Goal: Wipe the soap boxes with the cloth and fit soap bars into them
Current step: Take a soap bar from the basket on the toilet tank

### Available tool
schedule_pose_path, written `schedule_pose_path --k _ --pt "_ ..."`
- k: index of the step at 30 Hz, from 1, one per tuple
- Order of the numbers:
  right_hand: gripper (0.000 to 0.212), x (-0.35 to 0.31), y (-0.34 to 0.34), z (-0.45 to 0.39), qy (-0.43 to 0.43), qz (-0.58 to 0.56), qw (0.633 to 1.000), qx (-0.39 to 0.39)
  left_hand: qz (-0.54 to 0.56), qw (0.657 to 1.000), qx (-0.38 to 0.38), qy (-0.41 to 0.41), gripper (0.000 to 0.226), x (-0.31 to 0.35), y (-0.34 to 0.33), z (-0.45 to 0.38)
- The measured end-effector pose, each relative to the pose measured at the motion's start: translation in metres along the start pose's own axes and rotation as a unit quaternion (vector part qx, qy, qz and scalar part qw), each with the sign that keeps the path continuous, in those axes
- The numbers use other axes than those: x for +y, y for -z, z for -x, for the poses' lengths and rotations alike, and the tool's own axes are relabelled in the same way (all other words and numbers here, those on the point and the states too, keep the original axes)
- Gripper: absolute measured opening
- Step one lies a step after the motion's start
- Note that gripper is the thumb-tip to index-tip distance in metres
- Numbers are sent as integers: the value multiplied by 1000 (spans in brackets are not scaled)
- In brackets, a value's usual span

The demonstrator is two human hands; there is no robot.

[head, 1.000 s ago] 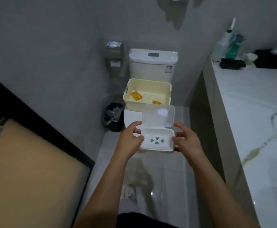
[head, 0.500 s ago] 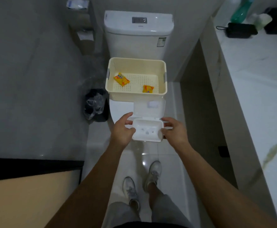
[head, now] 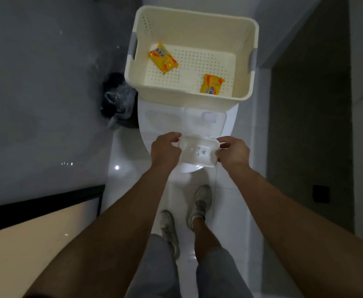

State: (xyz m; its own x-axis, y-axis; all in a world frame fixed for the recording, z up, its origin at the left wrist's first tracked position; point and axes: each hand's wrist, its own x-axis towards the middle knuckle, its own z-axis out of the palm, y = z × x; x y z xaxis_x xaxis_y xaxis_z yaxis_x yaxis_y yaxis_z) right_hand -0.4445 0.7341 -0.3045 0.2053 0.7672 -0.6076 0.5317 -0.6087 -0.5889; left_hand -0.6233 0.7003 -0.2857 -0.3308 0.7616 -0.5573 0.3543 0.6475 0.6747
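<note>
Soap is what matters next, and both bars lie beyond the box, away from the person. Taking the cream perforated plastic basket on the toilet lid as the landmark: the left hand sits just in front of its near wall, fingers curled round the left end of the open white plastic soap box. The box's tray is between the two hands with its long axis running across the body; its clear hinged lid stands open toward the basket. Inside the basket, the yellow-wrapped soap bar on the left lies diagonally near the left wall; the smaller yellow-wrapped soap bar on the right lies against the near wall. The right hand grips the box's right end, and looks nearer to that second bar. No cloth shows anywhere.
</note>
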Motion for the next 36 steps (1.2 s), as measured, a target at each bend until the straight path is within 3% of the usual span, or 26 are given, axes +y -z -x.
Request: schedule_pose_path --k 7,21,31,36 --pt "45 3 -23 -47 -29 0 999 -18 -30 999 8 18 48 -13 -16 -47" --pt "48 7 -47 -72 -65 -14 997 -37 -142 989 -4 -30 51 -29 -23 -93" --pt "45 2 -47 -62 -35 47 998 -38 -148 988 -19 -43 49 -29 -21 -97" --pt "46 -5 -38 -53 -48 13 998 -37 -122 991 -28 -50 49 -20 -9 -86"
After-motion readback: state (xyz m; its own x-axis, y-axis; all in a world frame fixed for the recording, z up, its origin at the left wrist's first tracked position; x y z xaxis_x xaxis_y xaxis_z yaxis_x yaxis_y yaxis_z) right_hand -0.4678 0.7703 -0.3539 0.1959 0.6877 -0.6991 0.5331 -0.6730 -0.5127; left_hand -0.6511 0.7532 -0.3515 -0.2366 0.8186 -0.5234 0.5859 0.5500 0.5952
